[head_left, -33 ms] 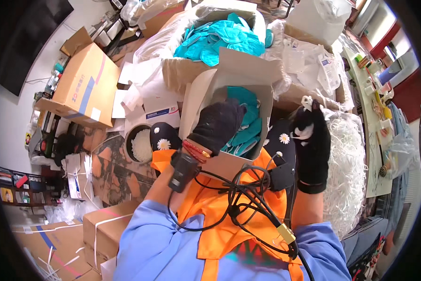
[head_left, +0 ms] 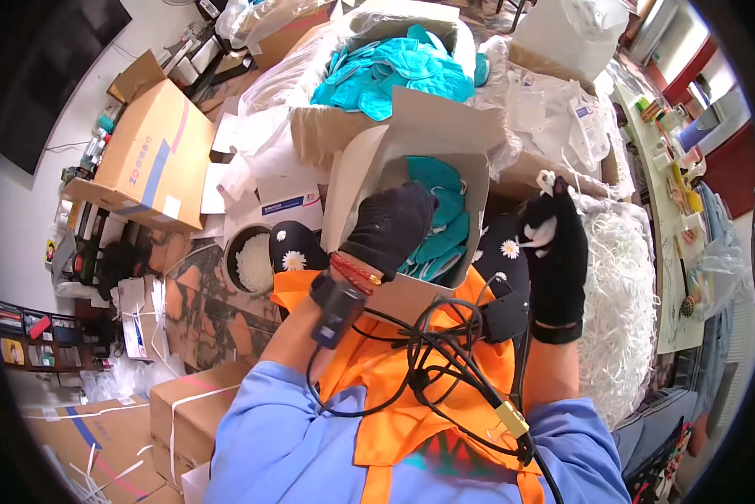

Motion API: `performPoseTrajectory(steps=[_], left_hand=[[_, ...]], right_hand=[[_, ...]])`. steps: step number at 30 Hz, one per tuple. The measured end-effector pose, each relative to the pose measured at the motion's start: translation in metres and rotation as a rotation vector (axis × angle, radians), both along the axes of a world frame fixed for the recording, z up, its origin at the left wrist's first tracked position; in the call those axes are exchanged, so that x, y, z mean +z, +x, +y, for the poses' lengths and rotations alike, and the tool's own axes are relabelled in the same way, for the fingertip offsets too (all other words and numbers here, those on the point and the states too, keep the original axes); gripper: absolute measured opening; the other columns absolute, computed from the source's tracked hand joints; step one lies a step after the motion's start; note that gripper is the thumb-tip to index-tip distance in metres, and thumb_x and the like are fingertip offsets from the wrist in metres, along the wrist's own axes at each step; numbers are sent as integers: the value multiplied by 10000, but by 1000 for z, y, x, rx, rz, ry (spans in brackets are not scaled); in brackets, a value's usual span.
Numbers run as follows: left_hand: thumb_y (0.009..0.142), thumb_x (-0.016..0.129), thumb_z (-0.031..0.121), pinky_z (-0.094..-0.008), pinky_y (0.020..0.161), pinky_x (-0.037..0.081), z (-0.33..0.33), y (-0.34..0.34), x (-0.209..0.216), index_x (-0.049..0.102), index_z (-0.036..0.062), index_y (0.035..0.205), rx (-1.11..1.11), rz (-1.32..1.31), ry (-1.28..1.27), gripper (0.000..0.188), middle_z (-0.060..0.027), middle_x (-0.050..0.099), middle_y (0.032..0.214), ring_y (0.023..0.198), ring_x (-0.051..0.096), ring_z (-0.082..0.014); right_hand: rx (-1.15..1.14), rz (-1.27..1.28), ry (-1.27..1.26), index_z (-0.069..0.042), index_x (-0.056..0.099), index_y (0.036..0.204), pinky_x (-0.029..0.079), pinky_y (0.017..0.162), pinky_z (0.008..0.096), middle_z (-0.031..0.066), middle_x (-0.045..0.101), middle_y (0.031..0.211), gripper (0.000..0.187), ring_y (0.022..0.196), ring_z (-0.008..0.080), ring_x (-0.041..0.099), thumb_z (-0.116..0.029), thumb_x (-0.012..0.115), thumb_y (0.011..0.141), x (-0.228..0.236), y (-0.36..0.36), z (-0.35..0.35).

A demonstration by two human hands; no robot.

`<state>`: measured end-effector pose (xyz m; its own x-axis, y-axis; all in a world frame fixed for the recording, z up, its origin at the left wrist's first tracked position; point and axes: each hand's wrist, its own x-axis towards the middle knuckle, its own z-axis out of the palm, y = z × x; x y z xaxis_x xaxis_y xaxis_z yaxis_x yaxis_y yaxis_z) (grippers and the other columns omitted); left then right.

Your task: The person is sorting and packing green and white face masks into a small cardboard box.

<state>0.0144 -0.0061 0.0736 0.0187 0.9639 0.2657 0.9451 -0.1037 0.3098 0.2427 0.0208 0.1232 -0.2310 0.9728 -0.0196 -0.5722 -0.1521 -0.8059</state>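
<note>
My left hand (head_left: 392, 223), in a black glove, reaches into an open cardboard box (head_left: 361, 175) on my lap. It lies over the left part of the box, beside teal folded face masks (head_left: 436, 189) with white edges. Its fingers bend down out of sight, so what they touch is hidden. On the right, my right hand (head_left: 561, 260), also gloved in black, is closed around a bunch of thin white strips (head_left: 543, 233). Some of the strips stick out above its fingertips. A large heap of similar white strips (head_left: 617, 311) fills a clear bag beside it.
Beyond the lap box stands a plastic-lined carton (head_left: 310, 134) heaped with teal masks. Right of it, another carton (head_left: 554, 168) holds clear plastic packets. A bowl of white grains (head_left: 251, 260) sits at left. Black cables (head_left: 445, 353) tangle across my orange apron.
My left hand has shifted very slightly within the lap box, its wrist turning a little. My right hand has barely moved and keeps its grip on the white strips.
</note>
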Motion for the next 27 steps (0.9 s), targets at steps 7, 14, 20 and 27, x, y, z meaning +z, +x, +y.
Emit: performPoseTrajectory(steps=[7,14,20,27], left_hand=[[883,600,265,-412,575,537,1,-7,-52,613,27,905,40,103,11,240,-162,641,656,613,665,-329],[899,607,241,-351,634,539,0,-10,-28,610,-5,1054,-24,-504,-154,291,-151,681,793,701,687,-257],[1001,488,355,-323,736,556,-20,-1,-10,529,44,1254,-147,-1670,-427,403,-60,650,1070,930,654,-161],[1013,471,340,-319,960,482,-21,11,-19,464,80,1362,-380,-2032,-444,435,-39,555,1274,1075,586,-166]], right_hand=[[-137,-160,15,-92,606,1000,463,671,262,-2,588,840,234,761,109,571,-322,576,968,-17,-36,-10],[-141,-494,224,-42,578,1170,487,700,323,30,619,856,289,801,180,607,-223,597,945,-59,-35,8],[-198,-1011,770,-81,584,1241,494,669,369,113,651,841,370,774,282,634,-45,587,873,-71,-37,10],[-108,-1204,821,-148,632,1202,506,648,356,117,658,895,352,807,274,659,-51,568,870,-61,-50,2]])
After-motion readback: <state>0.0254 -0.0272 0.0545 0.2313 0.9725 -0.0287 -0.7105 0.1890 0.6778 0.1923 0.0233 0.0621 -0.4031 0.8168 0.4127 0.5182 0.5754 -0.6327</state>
